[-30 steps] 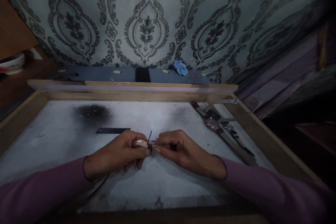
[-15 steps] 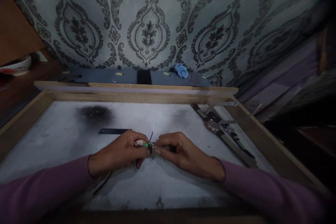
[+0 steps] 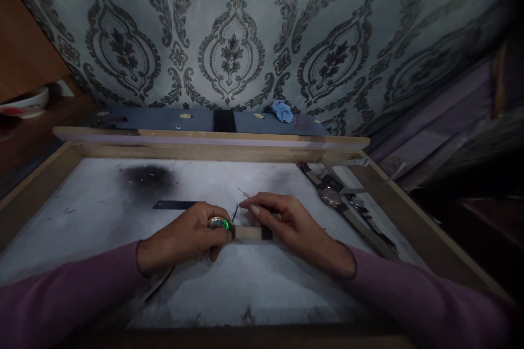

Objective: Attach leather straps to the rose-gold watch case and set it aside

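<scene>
My left hand (image 3: pixel 188 234) is closed around a wristwatch (image 3: pixel 219 223), whose shiny round case catches a green glint. From the case a strap (image 3: pixel 248 233) with a pale underside stretches right, its dark end below my right hand. My right hand (image 3: pixel 282 218) has let the strap go; its thumb and index finger come together around a thin, pointed metal tool (image 3: pixel 243 193), only its tip showing past the fingers. Between the hands a slim dark blue stick (image 3: pixel 234 213) lies near the watch case. A dark flat strip (image 3: pixel 174 205) lies behind my left hand.
Several watches with straps (image 3: pixel 331 197) lie at the right of the white work surface (image 3: pixel 196 294). A wooden rim (image 3: pixel 213 151) borders it. Beyond are a blue cloth (image 3: pixel 282 111) and a patterned wall. A bowl (image 3: pixel 27 102) stands far left.
My right hand has come off the watch strap and shifted up and slightly right, bringing the thin tool's tip away from the watch. My left hand keeps the watch nearly in place.
</scene>
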